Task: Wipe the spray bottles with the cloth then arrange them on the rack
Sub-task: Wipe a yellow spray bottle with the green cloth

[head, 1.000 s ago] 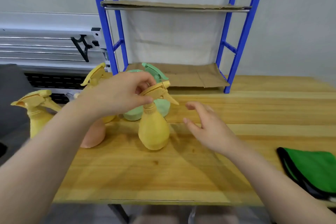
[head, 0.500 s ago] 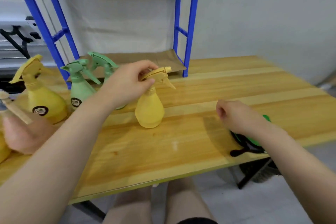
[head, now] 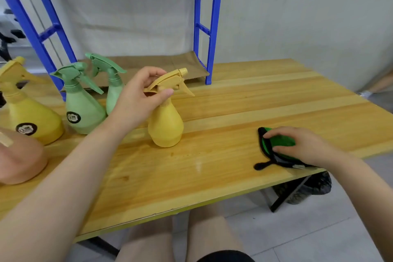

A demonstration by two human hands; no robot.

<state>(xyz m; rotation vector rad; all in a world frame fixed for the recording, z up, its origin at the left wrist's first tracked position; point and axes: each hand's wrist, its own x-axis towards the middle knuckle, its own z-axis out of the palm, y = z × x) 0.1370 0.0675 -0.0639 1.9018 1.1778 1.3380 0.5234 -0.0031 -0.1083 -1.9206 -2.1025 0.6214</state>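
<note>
A small yellow spray bottle [head: 165,125] stands upright on the wooden table [head: 234,117]. My left hand [head: 138,95] grips its yellow trigger head. My right hand [head: 297,144] rests on a green cloth with black edging [head: 276,140] near the table's front right edge, fingers closing on it. Two green spray bottles [head: 81,110] [head: 112,91] stand behind my left arm. A larger yellow bottle [head: 27,115] is at the far left, and a pink bottle [head: 19,157] is partly cut off by the frame. The blue rack [head: 204,27] stands behind, with cardboard on its shelves.
The rack's low cardboard shelf [head: 165,64] lies just behind the bottles. The table's front edge runs close to my legs. A dark bag [head: 306,187] sits on the floor under the right end by the table's leg.
The view has swung right and down. My right hand moved from mid-table to the green cloth and landed on it. My left hand stays on the yellow bottle's head.
</note>
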